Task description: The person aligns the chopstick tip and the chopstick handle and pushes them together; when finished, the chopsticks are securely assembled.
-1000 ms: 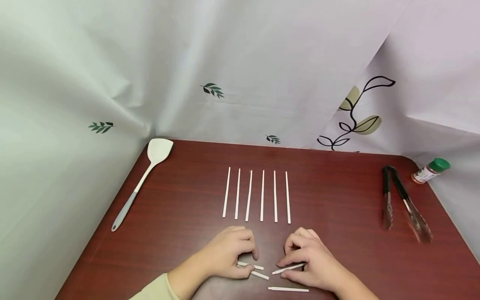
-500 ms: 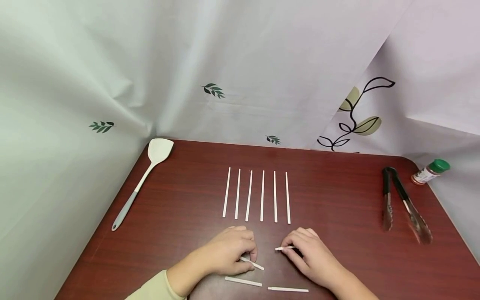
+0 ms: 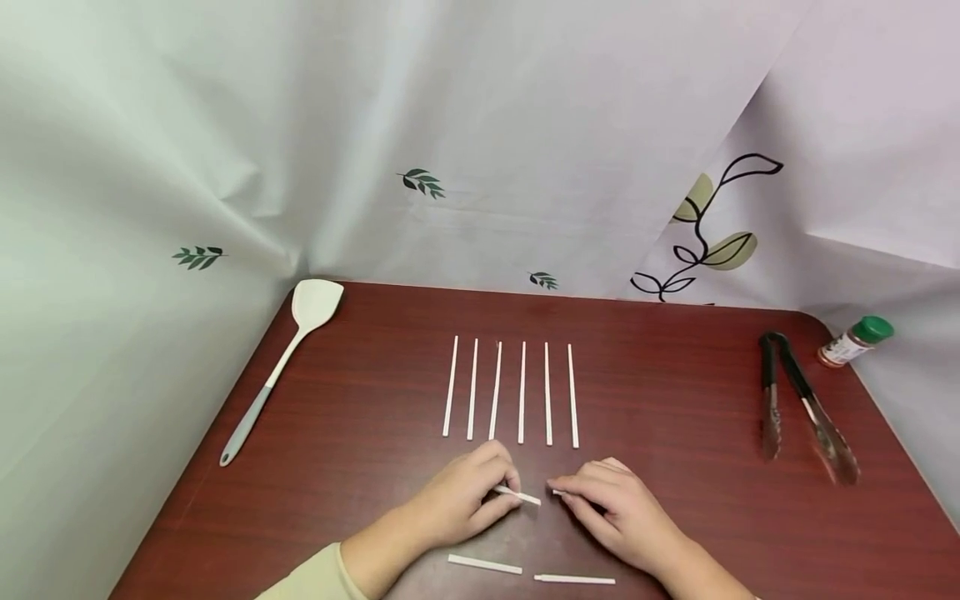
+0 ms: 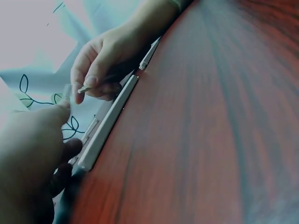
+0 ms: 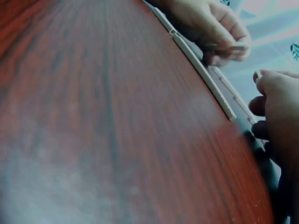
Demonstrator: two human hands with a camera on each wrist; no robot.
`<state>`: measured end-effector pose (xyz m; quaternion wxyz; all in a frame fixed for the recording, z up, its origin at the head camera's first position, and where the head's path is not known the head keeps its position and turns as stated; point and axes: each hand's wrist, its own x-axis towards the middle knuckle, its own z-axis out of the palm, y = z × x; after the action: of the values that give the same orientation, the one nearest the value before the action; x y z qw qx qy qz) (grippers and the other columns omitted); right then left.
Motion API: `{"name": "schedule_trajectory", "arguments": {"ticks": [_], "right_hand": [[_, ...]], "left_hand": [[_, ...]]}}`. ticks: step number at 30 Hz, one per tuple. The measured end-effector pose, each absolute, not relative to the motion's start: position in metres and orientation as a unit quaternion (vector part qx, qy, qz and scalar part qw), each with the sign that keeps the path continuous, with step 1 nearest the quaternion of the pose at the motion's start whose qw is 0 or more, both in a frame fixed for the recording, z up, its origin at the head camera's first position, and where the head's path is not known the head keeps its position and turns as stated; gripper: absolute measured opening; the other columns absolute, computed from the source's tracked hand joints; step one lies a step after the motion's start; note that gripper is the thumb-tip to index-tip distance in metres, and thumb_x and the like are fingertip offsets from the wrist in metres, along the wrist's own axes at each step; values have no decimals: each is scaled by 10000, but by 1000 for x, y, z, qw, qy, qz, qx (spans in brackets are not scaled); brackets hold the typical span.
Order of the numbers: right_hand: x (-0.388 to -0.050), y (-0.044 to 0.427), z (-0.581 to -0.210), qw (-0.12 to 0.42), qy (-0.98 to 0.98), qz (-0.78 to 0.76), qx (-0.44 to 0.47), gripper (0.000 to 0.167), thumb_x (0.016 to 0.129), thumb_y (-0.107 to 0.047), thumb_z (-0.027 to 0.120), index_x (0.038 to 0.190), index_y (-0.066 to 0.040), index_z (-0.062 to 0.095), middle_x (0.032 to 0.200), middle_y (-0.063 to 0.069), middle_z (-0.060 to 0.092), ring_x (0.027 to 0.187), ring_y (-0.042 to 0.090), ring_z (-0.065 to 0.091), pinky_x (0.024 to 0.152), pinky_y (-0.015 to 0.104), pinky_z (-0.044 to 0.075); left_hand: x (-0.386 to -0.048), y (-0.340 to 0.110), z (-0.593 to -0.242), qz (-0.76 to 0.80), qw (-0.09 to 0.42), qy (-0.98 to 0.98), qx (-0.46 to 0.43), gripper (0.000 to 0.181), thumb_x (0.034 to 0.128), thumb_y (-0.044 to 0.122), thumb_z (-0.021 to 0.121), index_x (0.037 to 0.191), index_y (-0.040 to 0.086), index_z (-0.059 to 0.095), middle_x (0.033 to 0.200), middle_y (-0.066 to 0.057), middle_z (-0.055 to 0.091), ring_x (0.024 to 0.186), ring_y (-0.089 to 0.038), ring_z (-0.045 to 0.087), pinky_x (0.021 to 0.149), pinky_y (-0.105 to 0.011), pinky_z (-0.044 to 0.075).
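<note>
My left hand [image 3: 467,500] pinches a short white chopstick piece [image 3: 529,500] between thumb and fingers, its free end pointing right. Opposite it, my right hand [image 3: 624,515] pinches another chopstick piece [image 3: 557,492]; only a narrow tip shows, the rest hidden by the fingers. A small gap separates the two ends. Nearer me on the table lie two loose pieces, one plain chopstick piece [image 3: 485,565] on the left and one chopstick piece with a thinner end [image 3: 574,578] on the right. Beyond the hands, several long white chopsticks [image 3: 522,392] lie side by side.
On the reddish-brown table [image 3: 675,400], a white spatula [image 3: 281,358] with a grey handle lies along the left edge. Black-handled tongs [image 3: 806,400] and a green-capped spice bottle [image 3: 855,342] are at the right. A pale leaf-patterned curtain [image 3: 487,125] hangs behind.
One of the left hand's two pieces now lies on the table. The right hand lifted its piece away from near the loose one, and the left hand raised its remaining piece towards it.
</note>
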<state>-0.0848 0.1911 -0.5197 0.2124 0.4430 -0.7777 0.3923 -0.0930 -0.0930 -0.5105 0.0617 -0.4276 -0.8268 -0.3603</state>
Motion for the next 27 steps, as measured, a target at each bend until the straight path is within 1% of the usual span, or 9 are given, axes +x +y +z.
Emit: {"name": "schedule_trajectory", "arguments": {"ticks": [3, 4, 8, 10, 15, 22, 25, 27], "right_hand": [[-85, 189, -517, 219, -754, 418, 457, 155, 1037, -135, 701, 1148, -91, 801, 956, -64, 740, 801, 32, 629, 785, 234, 446], [-85, 188, -516, 220, -746, 428, 461, 147, 1026, -121, 714, 1135, -75, 802, 945, -51, 742, 789, 33, 628, 773, 226, 447], [-85, 185, -509, 216, -721, 458, 473, 129, 986, -60, 748, 1100, -27, 801, 910, -17, 743, 758, 46, 621, 745, 199, 451], [-84, 184, -507, 207, -716, 468, 475, 139, 970, -35, 758, 1101, -18, 800, 898, -18, 740, 755, 47, 619, 742, 183, 457], [-84, 185, -509, 188, -716, 475, 476, 185, 938, -4, 777, 1120, -24, 801, 885, -32, 736, 759, 34, 611, 743, 158, 465], [-86, 188, -518, 186, -711, 482, 477, 174, 956, -16, 758, 1125, -33, 798, 903, 6, 755, 781, 42, 631, 740, 180, 469], [-86, 188, -521, 187, -716, 476, 475, 167, 974, -42, 753, 1133, -40, 801, 914, -8, 756, 786, 29, 632, 743, 176, 466], [-86, 188, -523, 189, -724, 467, 471, 161, 986, -63, 749, 1137, -51, 805, 925, -23, 756, 789, 21, 635, 747, 174, 465]], "left_hand": [[-91, -89, -513, -394, 85, -811, -423, 151, 969, 156, 784, 1010, 161, 638, 1059, 51, 558, 844, -14, 532, 766, -106, 449], [-90, -87, -514, -398, 87, -810, -423, 140, 977, 150, 773, 1015, 156, 639, 1065, 44, 555, 849, -16, 528, 771, -95, 441], [-86, -82, -517, -394, 84, -809, -428, 60, 1039, 161, 693, 1045, 127, 643, 1091, 23, 562, 918, -31, 547, 839, -107, 456], [-85, -80, -518, -391, 81, -812, -425, 51, 1052, 160, 668, 1056, 120, 637, 1084, 28, 575, 929, -29, 562, 856, -118, 466], [-84, -78, -518, -387, 81, -818, -419, 74, 1038, 142, 682, 1060, 128, 613, 1029, 57, 594, 895, -6, 568, 837, -120, 475], [-84, -78, -515, -392, 70, -818, -416, 52, 1077, 174, 636, 1058, 127, 624, 1031, 51, 604, 902, -24, 572, 846, -138, 482], [-85, -78, -515, -394, 79, -813, -421, 51, 1081, 171, 629, 1055, 127, 627, 1029, 52, 608, 901, -26, 574, 845, -132, 480], [-86, -79, -516, -393, 97, -808, -428, 43, 1078, 161, 632, 1054, 125, 631, 1024, 52, 613, 896, -22, 581, 843, -124, 480]]}}
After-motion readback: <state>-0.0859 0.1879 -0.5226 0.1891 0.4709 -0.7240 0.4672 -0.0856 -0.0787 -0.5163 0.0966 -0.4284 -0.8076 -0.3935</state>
